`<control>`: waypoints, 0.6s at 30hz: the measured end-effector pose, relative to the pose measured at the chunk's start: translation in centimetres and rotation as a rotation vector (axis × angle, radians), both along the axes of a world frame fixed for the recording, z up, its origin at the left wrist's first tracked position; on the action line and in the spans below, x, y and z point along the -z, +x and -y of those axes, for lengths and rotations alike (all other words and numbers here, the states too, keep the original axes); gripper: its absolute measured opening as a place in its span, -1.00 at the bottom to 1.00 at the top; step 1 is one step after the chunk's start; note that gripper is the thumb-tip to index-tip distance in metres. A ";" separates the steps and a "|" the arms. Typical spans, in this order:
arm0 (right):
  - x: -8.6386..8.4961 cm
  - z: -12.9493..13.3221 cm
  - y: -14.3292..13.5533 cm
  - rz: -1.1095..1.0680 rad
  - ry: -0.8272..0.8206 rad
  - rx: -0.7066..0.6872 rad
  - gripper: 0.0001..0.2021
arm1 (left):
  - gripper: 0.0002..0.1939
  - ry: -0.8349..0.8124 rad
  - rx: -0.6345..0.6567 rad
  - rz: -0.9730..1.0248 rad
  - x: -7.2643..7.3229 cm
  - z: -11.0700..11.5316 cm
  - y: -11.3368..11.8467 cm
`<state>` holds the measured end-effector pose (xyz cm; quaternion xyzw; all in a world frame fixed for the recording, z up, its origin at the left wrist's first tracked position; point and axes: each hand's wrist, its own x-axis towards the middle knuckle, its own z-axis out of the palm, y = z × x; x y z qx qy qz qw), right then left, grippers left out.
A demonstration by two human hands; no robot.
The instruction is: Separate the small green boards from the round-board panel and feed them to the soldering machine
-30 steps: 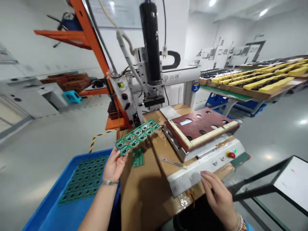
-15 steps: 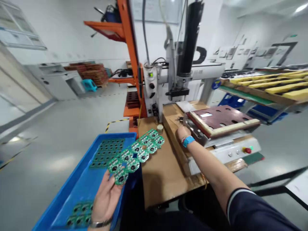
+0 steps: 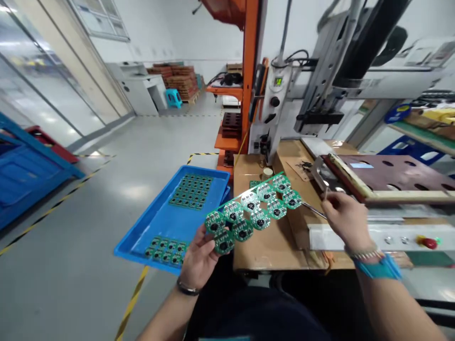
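Observation:
My left hand is closed on the near end of a green circuit board panel, which is made of two rows of round boards with black parts. The panel is tilted up to the right, above the cardboard-covered bench. On the right, my right hand is closed around a slim metal tool. Its thin shaft points left and its tip is at or close to the panel's right end; whether they touch I cannot tell. The fingers hide the tool's other end.
A blue tray on the left holds more green panels. At right is a machine with a brown fixture plate, a black overhead head and a red button. An orange rack rises behind, beside a small round container.
My right hand has come back from beside the fixture toward the panel, now with the slim metal tool in view. The panel stays in my left hand. The camera view has turned left.

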<state>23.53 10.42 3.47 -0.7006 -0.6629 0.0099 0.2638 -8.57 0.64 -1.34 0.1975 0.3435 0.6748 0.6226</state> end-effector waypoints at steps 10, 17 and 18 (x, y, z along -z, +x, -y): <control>2.4 12.5 -6.0 -1.325 -0.233 -0.255 -0.76 | -0.63 -0.071 0.037 0.035 0.8 2.1 4.0; 2.2 11.8 -7.8 -1.720 -0.198 -0.221 -0.65 | -0.60 -0.140 0.058 -0.086 0.1 3.6 5.5; 2.1 11.8 -7.9 -1.748 -0.205 -0.225 -0.63 | -0.60 -0.136 0.064 -0.094 -0.1 3.8 5.7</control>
